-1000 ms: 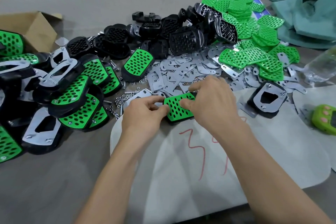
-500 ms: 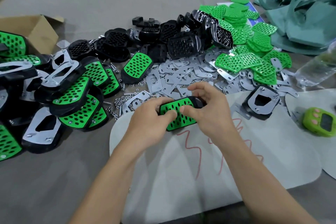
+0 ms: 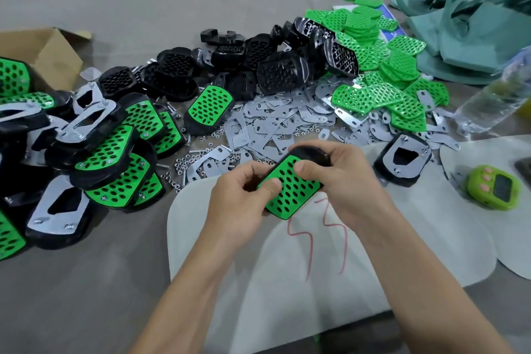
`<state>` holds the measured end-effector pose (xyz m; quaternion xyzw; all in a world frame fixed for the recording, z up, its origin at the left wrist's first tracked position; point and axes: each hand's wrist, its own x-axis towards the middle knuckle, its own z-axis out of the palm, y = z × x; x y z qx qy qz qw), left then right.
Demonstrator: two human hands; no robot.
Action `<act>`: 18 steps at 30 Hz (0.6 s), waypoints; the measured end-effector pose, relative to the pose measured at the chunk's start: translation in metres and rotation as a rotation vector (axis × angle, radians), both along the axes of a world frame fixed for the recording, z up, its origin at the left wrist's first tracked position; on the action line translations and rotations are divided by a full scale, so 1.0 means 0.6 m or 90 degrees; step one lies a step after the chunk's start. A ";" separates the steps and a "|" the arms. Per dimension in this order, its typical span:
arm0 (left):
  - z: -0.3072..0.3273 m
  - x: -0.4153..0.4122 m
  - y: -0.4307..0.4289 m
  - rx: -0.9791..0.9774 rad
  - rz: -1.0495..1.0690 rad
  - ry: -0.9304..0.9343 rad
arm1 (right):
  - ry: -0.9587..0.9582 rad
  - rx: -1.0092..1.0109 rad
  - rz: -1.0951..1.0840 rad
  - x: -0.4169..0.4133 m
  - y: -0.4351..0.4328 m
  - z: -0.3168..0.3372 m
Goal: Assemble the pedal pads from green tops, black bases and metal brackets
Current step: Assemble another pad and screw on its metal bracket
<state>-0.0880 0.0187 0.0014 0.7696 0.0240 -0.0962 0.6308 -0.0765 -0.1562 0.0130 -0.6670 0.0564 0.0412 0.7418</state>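
Both hands grip one pedal pad [image 3: 290, 191] at frame centre. The left hand [image 3: 240, 204] and the right hand [image 3: 333, 178] each press a thumb on its green face, with fingers curled round the black base. The pad is tilted above a white sheet [image 3: 287, 290]. Metal brackets [image 3: 267, 123] lie just above the hands and finished pads [image 3: 109, 152] crowd the left. Bare counter [image 3: 86, 282] shows at lower left.

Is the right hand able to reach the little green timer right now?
Probably, once it lets go. The right hand holds the pedal pad together with the left hand. The mat between it and the green timer looks bare.
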 end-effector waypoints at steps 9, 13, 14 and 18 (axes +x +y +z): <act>0.035 0.021 0.031 0.087 -0.199 -0.023 | -0.023 -0.040 0.031 -0.023 0.017 0.013; 0.047 0.014 0.016 -0.032 -0.025 -0.047 | 0.078 0.303 -0.010 -0.042 0.034 0.013; 0.047 0.012 0.012 -0.049 0.013 -0.053 | 0.074 0.329 -0.012 -0.044 0.035 0.015; 0.050 0.007 0.006 -0.076 0.049 -0.046 | 0.015 0.206 -0.004 -0.037 0.034 0.029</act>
